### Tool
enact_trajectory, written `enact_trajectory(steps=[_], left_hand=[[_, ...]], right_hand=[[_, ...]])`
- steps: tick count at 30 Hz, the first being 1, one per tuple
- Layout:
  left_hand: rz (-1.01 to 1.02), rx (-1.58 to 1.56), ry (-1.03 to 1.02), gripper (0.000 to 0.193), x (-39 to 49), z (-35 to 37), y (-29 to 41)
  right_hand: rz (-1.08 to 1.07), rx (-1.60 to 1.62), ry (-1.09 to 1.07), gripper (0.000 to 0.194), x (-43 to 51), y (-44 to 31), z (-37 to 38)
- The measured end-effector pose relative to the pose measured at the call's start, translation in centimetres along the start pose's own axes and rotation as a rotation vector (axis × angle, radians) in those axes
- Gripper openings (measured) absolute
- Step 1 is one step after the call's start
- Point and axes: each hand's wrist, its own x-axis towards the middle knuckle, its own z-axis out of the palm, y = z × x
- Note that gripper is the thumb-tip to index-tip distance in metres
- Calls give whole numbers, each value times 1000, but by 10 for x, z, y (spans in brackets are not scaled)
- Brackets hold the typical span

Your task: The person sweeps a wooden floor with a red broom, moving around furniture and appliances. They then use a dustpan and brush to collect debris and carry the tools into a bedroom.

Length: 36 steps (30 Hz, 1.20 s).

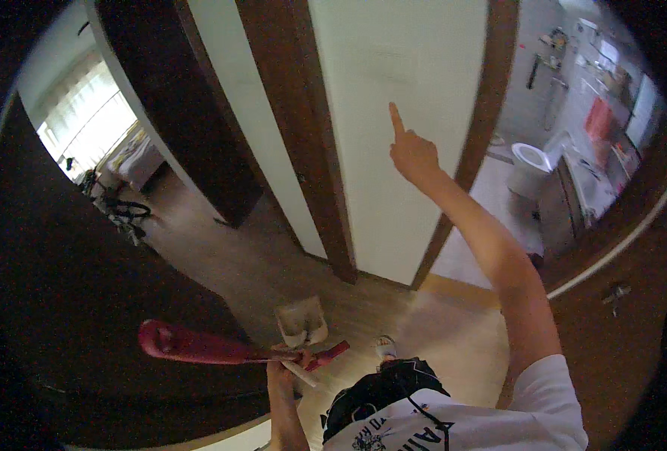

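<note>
My left hand [288, 358], low in the picture, is closed around a long red object [198, 343]. It is wide and rounded at its left end, and a red part shows past my hand on the right; its exact kind is unclear. A pale stick-like handle [299, 374] also passes through this hand. Just beyond is a beige dustpan-like scoop [302, 321], seemingly joined to that handle. My right hand [415, 152] is raised before a white wall panel [401, 225], index finger extended, other fingers curled, holding nothing. Whether the fingertip touches the panel cannot be told.
Dark brown frames [333, 225] border the panel. To the right, a doorway shows a bathroom with a toilet [530, 160] and a washbasin [592, 175]. A bicycle [122, 208] and a bed-like piece [139, 160] stand in the left room. A brown door [604, 338] is at right.
</note>
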Motion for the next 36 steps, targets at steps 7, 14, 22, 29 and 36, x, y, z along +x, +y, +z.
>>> enact_trajectory(steps=[7,14,22,29,36], left_hand=[[349,-32,459,32,52,66,11],[158,-313,182,31,95,62,16],[451,-470,359,40,120,-4,24],[118,-392,634,42,158,20,88],[70,-268,692,46,162,48,96]], right_hand=[[-535,112,145,63,96,-94,62],[-837,-326,591,49,181,-196,132],[-655,-518,714,48,316,-204,143],[-502,-779,610,44,332,-241,153],[-966,-315,284,28,237,-195,109]])
